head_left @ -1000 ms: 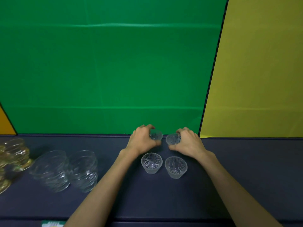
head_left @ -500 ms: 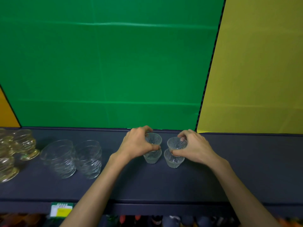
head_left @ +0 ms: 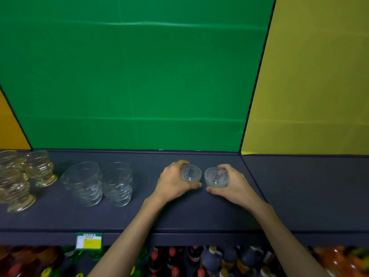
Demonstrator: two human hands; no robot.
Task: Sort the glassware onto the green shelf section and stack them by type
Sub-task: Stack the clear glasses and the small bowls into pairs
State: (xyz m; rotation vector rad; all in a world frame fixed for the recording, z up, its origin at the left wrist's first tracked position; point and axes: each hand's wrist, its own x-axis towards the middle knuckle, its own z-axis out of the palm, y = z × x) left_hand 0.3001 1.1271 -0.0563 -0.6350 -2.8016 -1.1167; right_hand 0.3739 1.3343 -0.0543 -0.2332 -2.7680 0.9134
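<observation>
**Ribbed glasses gathered before the green panel**

Green backdrop (head_left: 129,76) rises behind a dark shelf (head_left: 199,212) where a person works bare-handed at sorting glassware. Fingers (head_left: 177,163) of the left hand (head_left: 173,184) curl over the far rim of a small ribbed glass (head_left: 190,172), the thumb pressing its near side; the right hand (head_left: 233,186) wraps a matching ribbed glass (head_left: 216,176) the same way, thumb low and near. Both grips are closed around the walls, not the rims' edges. Whether each hand holds one glass or a nested pair cannot be told. The two sit just beside each other, toward the right end of the green section.

Such glass looks light, rigid and brittle; the ribbing likely gives some purchase, yet smooth rims may slip and chip on contact. Holding low around the body, and lowering straight, seems safest when nesting.

Farther left stand two clear swirled glasses (head_left: 99,182), touching. At the far left edge, amber footed glasses (head_left: 26,176) cluster, some before the orange panel (head_left: 10,126). A price tag (head_left: 89,240) hangs on the shelf's near lip; bottles (head_left: 199,260) blur below. Yellow panelling (head_left: 319,76) fills the right.
</observation>
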